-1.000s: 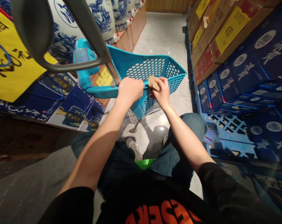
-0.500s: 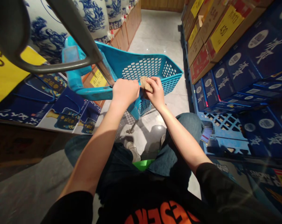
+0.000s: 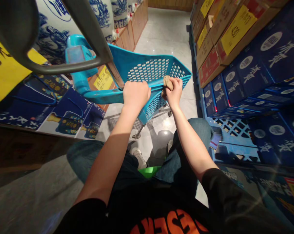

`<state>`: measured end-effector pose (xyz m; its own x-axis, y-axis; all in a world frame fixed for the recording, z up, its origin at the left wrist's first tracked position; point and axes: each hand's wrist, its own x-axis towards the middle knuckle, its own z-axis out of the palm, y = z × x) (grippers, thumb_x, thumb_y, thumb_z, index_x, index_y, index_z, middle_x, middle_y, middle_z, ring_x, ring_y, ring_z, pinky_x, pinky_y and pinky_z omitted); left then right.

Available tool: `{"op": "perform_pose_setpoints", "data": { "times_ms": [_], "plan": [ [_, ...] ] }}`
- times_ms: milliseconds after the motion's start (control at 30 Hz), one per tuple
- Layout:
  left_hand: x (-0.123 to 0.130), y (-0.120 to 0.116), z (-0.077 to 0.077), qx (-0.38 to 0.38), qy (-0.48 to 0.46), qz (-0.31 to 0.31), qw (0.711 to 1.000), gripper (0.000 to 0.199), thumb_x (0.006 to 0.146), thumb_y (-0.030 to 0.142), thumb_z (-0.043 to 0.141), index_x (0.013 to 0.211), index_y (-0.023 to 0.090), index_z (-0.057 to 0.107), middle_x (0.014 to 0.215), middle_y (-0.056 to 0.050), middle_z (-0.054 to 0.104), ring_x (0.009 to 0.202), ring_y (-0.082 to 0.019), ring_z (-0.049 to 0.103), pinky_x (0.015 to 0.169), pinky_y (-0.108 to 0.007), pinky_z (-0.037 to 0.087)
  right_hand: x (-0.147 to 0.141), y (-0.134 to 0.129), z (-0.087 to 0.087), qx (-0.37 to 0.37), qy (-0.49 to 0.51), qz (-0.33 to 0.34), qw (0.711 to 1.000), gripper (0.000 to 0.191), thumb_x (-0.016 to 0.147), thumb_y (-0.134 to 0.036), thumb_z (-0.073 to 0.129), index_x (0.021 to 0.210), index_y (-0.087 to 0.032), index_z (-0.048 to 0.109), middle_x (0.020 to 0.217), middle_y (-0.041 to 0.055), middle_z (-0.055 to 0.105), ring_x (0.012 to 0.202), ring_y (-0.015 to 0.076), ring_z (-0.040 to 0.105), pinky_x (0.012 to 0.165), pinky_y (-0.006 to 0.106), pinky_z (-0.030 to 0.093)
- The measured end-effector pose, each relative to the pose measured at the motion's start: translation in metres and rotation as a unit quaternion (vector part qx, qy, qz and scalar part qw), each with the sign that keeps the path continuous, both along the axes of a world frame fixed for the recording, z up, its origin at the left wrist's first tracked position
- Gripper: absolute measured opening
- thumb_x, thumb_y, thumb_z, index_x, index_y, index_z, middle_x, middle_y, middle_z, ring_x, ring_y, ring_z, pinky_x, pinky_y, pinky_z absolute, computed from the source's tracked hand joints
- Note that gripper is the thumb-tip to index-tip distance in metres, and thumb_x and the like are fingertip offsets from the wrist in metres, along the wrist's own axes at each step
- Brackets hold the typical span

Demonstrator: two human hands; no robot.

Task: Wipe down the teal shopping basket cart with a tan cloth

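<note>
A blue plastic shopping cart [image 3: 147, 109] with a perforated basket stands tilted in front of me. My left hand [image 3: 136, 95] is closed around the cart's near rim, close to where the grey metal handle frame [image 3: 88, 29] meets the basket. Farther along the same rim is my right hand [image 3: 174, 92], its fingers closed on a crumpled tan cloth [image 3: 168, 82]. The cloth lies over the rim, partly hidden by my fingers.
Blue boxes [image 3: 249, 74] and brown cartons [image 3: 224, 45] are stacked at the right on a blue plastic pallet [image 3: 241, 148]. Gift bags [image 3: 64, 113] and large blue-and-white jars [image 3: 54, 35] line the left. Below my lap shows something green [image 3: 149, 171]. A phone [image 3: 215, 141] lies by my right knee.
My right hand has slid the cloth along the rim to the right, away from my left hand. The left hand and cart have shifted slightly right.
</note>
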<state>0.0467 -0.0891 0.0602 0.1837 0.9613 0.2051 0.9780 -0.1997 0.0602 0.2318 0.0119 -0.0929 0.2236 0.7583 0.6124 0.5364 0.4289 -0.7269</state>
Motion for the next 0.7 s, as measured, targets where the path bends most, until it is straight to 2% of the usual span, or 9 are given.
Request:
{"op": "perform_pose_setpoints", "data": {
  "times_ms": [100,200,333,433,600,700],
  "plan": [
    [0.001,-0.004,0.007,-0.029,-0.002,0.004,1.0,0.046,0.108,0.034,0.043,0.125,0.004,0.074,0.114,-0.028,0.077,0.114,-0.041,0.071,0.101,-0.05,0.045,-0.015,-0.015,0.01,0.014,-0.041,0.073,0.996,0.044,0.08,-0.011,0.059,0.121,-0.022,0.068,0.134,0.0117,0.06,0.134,0.0288,0.06,0.125,0.055,0.049],
    [0.0,-0.007,0.011,-0.034,0.003,0.005,0.999,0.047,0.108,0.032,0.041,0.125,0.003,0.074,0.116,-0.03,0.076,0.114,-0.043,0.072,0.101,-0.052,0.044,-0.012,-0.015,0.016,0.011,-0.059,0.128,0.99,0.046,0.076,-0.01,0.061,0.12,-0.024,0.068,0.133,0.0105,0.062,0.132,0.0286,0.061,0.123,0.053,0.051],
    [0.0,-0.008,0.01,-0.022,0.011,0.003,1.0,0.046,0.107,0.033,0.043,0.124,0.005,0.075,0.114,-0.028,0.078,0.113,-0.042,0.072,0.1,-0.05,0.045,0.007,-0.002,0.011,-0.002,0.005,0.069,0.998,0.044,0.074,-0.011,0.059,0.115,-0.023,0.068,0.126,0.0105,0.062,0.128,0.0295,0.062,0.125,0.059,0.048],
    [0.0,-0.008,0.008,-0.014,0.017,0.003,1.0,0.044,0.107,0.033,0.044,0.122,0.006,0.076,0.111,-0.026,0.079,0.112,-0.04,0.072,0.098,-0.048,0.046,0.005,-0.005,0.007,-0.005,0.015,0.029,0.999,0.042,0.077,-0.013,0.057,0.116,-0.022,0.068,0.13,0.0119,0.06,0.131,0.0294,0.06,0.125,0.059,0.047],
    [-0.004,-0.009,0.006,0.003,0.014,-0.002,1.0,0.046,0.106,0.033,0.043,0.119,0.005,0.077,0.109,-0.026,0.079,0.108,-0.039,0.073,0.097,-0.047,0.046,-0.013,-0.023,0.006,0.03,-0.089,0.097,0.991,0.05,0.08,-0.011,0.059,0.128,-0.024,0.067,0.14,0.0121,0.059,0.136,0.0286,0.059,0.124,0.053,0.051],
    [-0.006,-0.009,0.006,-0.004,0.007,0.001,1.0,0.046,0.106,0.034,0.043,0.12,0.006,0.077,0.11,-0.027,0.079,0.111,-0.04,0.072,0.099,-0.049,0.045,-0.001,-0.013,0.003,0.032,-0.078,0.071,0.994,0.051,0.079,-0.009,0.057,0.126,-0.024,0.067,0.134,0.0111,0.061,0.133,0.0285,0.061,0.124,0.056,0.051]
  ]
}}
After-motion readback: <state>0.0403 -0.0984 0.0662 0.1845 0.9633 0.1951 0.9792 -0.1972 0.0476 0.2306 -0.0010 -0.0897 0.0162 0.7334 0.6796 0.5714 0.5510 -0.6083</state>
